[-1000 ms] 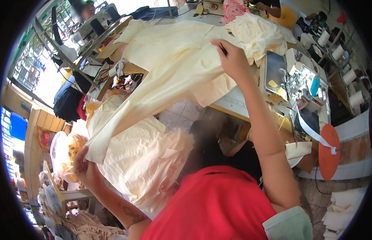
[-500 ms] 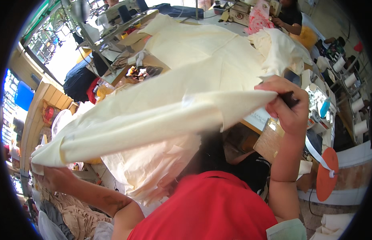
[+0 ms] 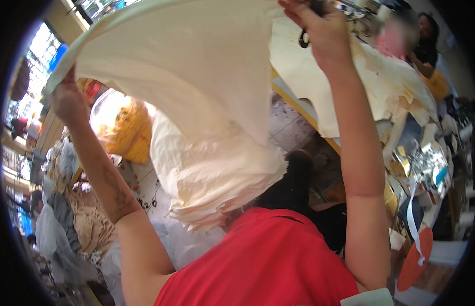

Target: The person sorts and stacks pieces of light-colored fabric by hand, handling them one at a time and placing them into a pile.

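Note:
A large cream fabric piece [image 3: 196, 66] is stretched high in front of me between both raised hands. My left hand [image 3: 69, 99] grips its left edge at the upper left. My right hand [image 3: 319, 28] grips its right edge at the top centre, with a dark object partly in the fist. Below the lifted piece a thick stack of cream fabric pieces [image 3: 212, 178] rests on my lap.
More cream fabric [image 3: 380, 86] covers the worktable at right, where another person [image 3: 421, 41] sits at the far end. A clear bag of yellow material [image 3: 122, 127] stands at left. Sewing tools and an orange disc [image 3: 413, 257] lie at right.
Both hands have risen, lifting the cream fabric piece from chest level to overhead; the view has tilted so the fabric now fills the upper frame.

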{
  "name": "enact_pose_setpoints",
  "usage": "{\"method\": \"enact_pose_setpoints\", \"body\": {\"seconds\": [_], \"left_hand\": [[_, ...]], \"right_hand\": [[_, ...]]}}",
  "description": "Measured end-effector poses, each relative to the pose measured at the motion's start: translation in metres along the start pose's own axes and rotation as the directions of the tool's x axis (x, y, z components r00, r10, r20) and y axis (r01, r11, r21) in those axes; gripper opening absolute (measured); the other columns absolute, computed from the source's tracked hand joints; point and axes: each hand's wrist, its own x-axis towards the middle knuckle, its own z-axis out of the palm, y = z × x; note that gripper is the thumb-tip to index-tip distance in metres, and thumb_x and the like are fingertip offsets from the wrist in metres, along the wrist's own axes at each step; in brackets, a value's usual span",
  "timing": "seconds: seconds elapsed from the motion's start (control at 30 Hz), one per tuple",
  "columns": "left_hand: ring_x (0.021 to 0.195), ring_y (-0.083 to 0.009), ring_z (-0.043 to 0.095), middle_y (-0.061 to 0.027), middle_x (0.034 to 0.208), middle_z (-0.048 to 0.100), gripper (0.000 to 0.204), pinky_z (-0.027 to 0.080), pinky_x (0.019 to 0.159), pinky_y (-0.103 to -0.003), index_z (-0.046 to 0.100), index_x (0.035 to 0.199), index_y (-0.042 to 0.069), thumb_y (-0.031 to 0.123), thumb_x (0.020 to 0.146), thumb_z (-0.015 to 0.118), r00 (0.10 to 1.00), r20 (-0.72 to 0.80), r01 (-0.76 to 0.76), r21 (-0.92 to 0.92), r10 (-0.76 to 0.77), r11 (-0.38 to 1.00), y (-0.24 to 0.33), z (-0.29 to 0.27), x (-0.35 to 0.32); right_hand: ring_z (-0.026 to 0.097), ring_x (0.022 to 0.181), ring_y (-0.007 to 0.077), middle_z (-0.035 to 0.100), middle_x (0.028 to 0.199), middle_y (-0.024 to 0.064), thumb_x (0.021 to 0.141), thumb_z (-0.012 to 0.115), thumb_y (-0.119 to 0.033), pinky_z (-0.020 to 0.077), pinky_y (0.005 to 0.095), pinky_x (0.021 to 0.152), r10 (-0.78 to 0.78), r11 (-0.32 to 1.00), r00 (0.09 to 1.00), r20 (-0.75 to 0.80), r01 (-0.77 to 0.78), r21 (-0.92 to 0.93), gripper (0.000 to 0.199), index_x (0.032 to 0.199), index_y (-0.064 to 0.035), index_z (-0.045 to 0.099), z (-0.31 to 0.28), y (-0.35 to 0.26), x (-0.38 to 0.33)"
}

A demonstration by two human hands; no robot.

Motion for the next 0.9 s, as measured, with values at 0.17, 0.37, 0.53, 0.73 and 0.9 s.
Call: {"method": "enact_pose_setpoints", "body": {"seconds": [0.17,0.37,0.53,0.73,0.9], "left_hand": [[0.110,-0.0273,0.066,-0.0192,0.124,0.063,0.034,0.055,0.094,-0.040,0.054,0.128,-0.008,0.016,0.103,0.055,0.989,0.045,0.142,-0.515,-0.138,0.845,0.027,-0.108,-0.050],[0.101,-0.0179,0.060,-0.0076,0.106,0.062,0.041,0.050,0.091,-0.033,0.058,0.109,0.003,0.038,0.109,0.037,0.722,-0.028,0.620,-0.416,-0.691,0.665,0.025,-0.162,-0.250],[0.073,-0.0184,0.066,-0.0099,0.091,0.065,0.053,0.053,0.062,-0.033,0.065,0.103,0.002,0.051,0.102,0.045,-0.232,0.411,0.694,0.705,-0.881,0.147,0.032,-0.123,-0.309],[0.099,-0.0397,0.067,-0.0247,0.103,0.070,0.055,0.052,0.087,-0.047,0.068,0.114,0.002,0.053,0.092,0.062,0.214,0.555,-0.022,0.826,-0.804,0.564,-0.012,-0.025,-0.306],[0.112,-0.0365,0.064,-0.0192,0.118,0.068,0.037,0.049,0.096,-0.042,0.066,0.121,0.004,0.024,0.090,0.071,0.474,0.798,0.209,0.308,-0.372,0.928,0.048,0.112,-0.326]], "right_hand": [[0.069,0.105,0.0228,0.070,0.112,0.0125,0.100,0.060,-0.011,0.0555,0.0373,0.097,0.164,0.982,0.980,0.110,-0.173,0.077,0.024,0.118,0.0030,0.066,0.007,-0.007,-0.082],[0.065,0.110,0.0184,0.070,0.118,0.0113,0.094,0.059,0.000,0.0506,0.0299,0.093,0.382,0.909,0.870,0.312,-0.292,-0.297,0.025,0.116,-0.0033,0.070,-0.017,0.083,-0.216],[0.063,0.116,0.0320,0.060,0.134,0.0162,0.084,0.059,0.006,0.0508,0.0358,0.098,0.578,0.782,0.726,0.371,-0.364,-0.506,0.038,0.118,-0.0062,0.070,-0.038,0.136,-0.292],[0.055,0.125,0.0341,0.056,0.142,0.0117,0.081,0.059,0.004,0.0468,0.0381,0.103,0.546,0.678,0.736,0.400,-0.109,-0.727,0.044,0.121,-0.0110,0.070,-0.051,0.129,-0.308],[0.065,0.103,0.0317,0.063,0.126,0.0131,0.082,0.063,-0.003,0.0529,0.0393,0.088,0.443,0.641,0.854,0.273,-0.089,-0.763,0.044,0.125,-0.0099,0.064,-0.059,0.096,-0.309]]}}
